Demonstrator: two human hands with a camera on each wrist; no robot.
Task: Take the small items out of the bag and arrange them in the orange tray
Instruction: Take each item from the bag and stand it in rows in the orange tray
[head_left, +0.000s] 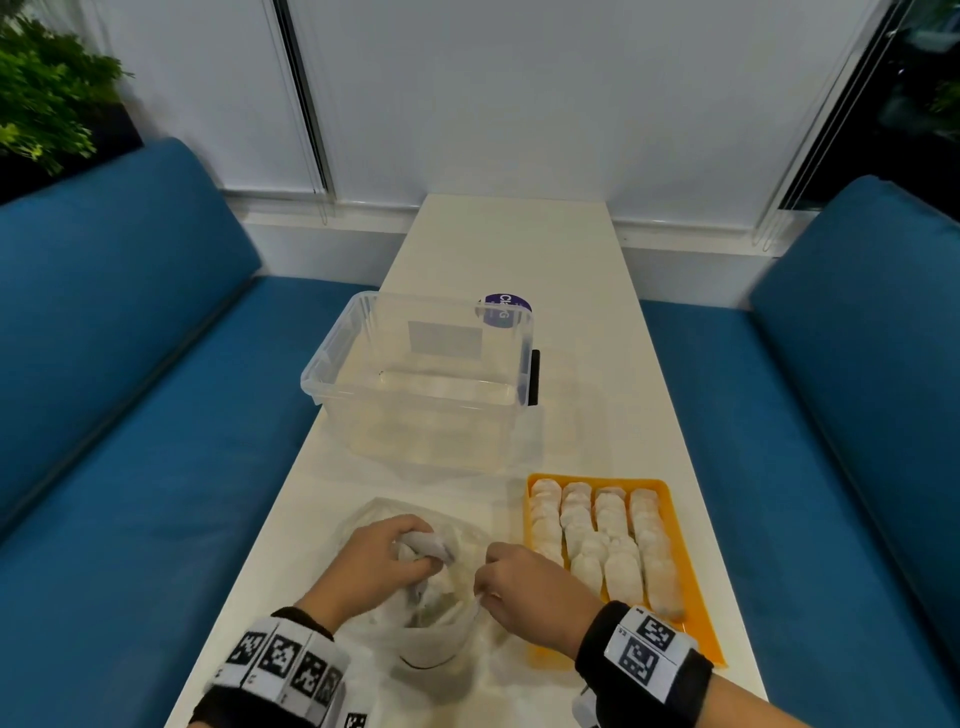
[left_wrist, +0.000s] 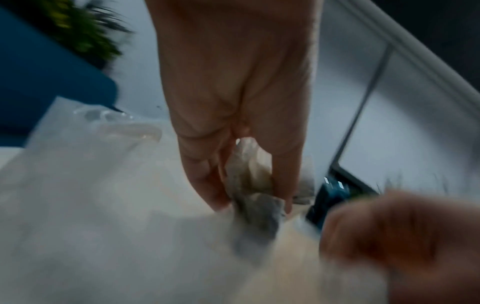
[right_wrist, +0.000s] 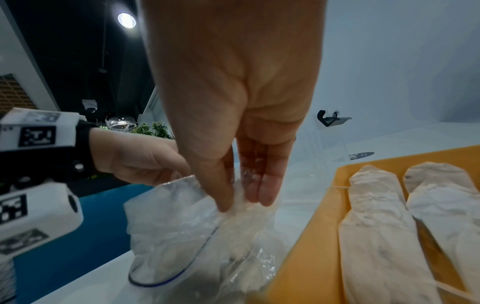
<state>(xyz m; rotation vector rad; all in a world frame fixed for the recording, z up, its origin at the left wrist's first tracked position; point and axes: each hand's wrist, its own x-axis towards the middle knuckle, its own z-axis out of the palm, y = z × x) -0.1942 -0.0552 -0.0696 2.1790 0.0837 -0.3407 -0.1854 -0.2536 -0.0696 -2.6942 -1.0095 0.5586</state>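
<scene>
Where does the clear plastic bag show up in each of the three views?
Head: clear plastic bag at bottom centre, between both hands.
Left wrist: blurred, filling the lower left.
Right wrist: lower centre, left of the orange tray.
Shared landmark: the left hand, visible in all three views.

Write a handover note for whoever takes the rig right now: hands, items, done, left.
Left hand: grips a few sachets at the bag mouth.
Right hand: pinches the bag's rim, holding it open.
Bag lies on the table, left of the tray.
Done: four rows of sachets fill most of the tray.
Left: place the held ones; check the bag for more, contents unclear.
</scene>
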